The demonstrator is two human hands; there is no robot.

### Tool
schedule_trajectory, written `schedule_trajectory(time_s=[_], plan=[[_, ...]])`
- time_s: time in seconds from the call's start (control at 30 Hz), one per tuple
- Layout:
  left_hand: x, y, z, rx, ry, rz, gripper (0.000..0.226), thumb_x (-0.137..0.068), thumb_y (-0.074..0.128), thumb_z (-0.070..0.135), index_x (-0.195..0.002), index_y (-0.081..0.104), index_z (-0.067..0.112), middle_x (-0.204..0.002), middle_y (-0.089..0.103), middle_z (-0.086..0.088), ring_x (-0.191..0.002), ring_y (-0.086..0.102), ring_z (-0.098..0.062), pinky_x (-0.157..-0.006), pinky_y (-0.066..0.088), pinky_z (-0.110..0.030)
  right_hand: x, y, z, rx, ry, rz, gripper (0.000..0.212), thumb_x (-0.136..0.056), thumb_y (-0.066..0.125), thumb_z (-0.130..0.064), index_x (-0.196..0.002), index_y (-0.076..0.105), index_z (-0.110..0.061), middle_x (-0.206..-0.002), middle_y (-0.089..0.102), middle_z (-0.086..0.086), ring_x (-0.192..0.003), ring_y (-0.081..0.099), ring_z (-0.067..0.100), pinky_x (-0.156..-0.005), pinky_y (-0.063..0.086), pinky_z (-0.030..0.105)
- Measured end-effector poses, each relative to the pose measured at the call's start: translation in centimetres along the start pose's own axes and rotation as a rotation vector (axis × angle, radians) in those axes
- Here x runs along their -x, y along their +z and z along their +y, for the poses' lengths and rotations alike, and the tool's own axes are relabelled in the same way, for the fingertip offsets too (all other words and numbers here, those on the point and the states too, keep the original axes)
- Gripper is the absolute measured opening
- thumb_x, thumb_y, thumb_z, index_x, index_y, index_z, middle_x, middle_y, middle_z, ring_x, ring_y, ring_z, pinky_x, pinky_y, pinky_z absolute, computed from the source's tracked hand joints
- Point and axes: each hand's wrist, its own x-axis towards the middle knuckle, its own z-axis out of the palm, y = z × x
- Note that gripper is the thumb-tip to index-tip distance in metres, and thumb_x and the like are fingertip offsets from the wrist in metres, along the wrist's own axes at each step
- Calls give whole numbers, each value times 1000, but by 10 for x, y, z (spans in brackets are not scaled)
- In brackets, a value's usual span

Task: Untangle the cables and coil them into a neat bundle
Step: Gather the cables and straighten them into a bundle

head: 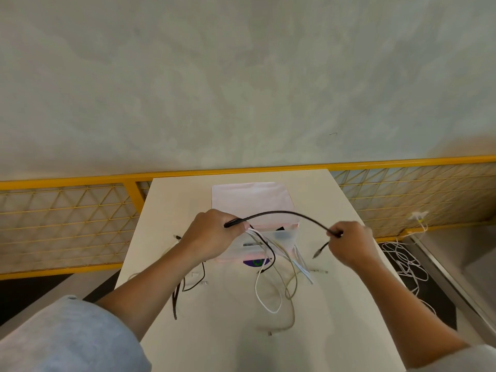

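- left hand (212, 232): fist curled round black cable (281, 214) and white cables (268, 280); the whites dangle toward 6 o'clock onto table (171, 210).
- right hand (351, 242), at 3 o'clock of the left: pinches black cable near its plug end.
- Likely best: feed the arc back toward 9 o'clock in even loops, clear of the whites.
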Motion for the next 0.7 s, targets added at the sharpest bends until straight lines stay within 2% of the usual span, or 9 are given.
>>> schedule_trajectory(time_s=[0.07,0.17,0.27,0.33,0.4,0.47,0.5,0.6,0.7], plan=[[0,1,-1,12,-7,8,35,-96,59,48,-86,77,20,-46,41,8,-45,39,-7,-41,28,-16,8,10,9,46,2,-80,16,-85,62,-4,-82,77,-8,-81,73,7,-84,64,26,-55,39,16],[-1,4,-1,54,-12,24,29,-96,61,46,-90,79,24,-45,45,10,-45,41,-6,-40,27,-15,13,21,16,129,-15,-328,12,-84,74,-20,-84,76,-8,-84,73,7,-87,65,26,-67,48,24],[-1,3,0,78,-10,8,21,-96,61,46,-98,78,33,-63,63,3,-55,49,-10,-42,30,-13,16,21,14,182,-59,-601,37,-73,87,-38,-101,75,-16,-102,71,3,-99,65,23,-84,52,31],[0,3,-1,75,-5,-23,20,-95,61,48,-100,77,36,-82,73,-2,-71,62,-16,-51,35,-15,17,13,4,204,-93,-706,55,-71,88,-47,-117,71,-22,-115,68,-2,-107,62,17,-94,50,32],[-1,4,-2,90,-2,-54,19,-94,62,50,-99,77,38,-92,76,-1,-87,67,-21,-64,41,-24,17,5,-9,159,-134,-730,68,-68,85,-59,-127,67,-29,-123,65,-9,-111,60,11,-100,46,31],[-1,3,-2,108,10,-81,19,-92,64,52,-99,77,40,-96,76,2,-92,68,-18,-69,44,-27,17,-2,-25,8,-194,-676,70,-68,77,-70,-126,68,-32,-121,67,-13,-110,62,9,-99,48,31],[0,2,-1,113,24,-94,20,-91,64,53,-100,77,40,-96,76,6,-91,68,-15,-70,45,-26,17,-4,-34,-108,-214,-630,61,-73,72,-68,-122,70,-31,-116,70,-15,-106,64,7,-93,48,27],[2,1,3,122,74,-126,20,-90,67,52,-102,77,40,-97,75,19,-89,66,1,-71,47,-18,17,-8,-60,-345,-230,-504,27,-96,60,-44,-111,75,-27,-102,74,-17,-91,66,-2,-78,44,17],[2,1,4,105,111,-125,18,-91,66,49,-103,77,42,-98,75,22,-90,66,3,-71,47,-17,17,-2,-79,-322,-303,-496,22,-94,69,-33,-115,74,-28,-107,74,-14,-99,67,2,-88,49,20]])
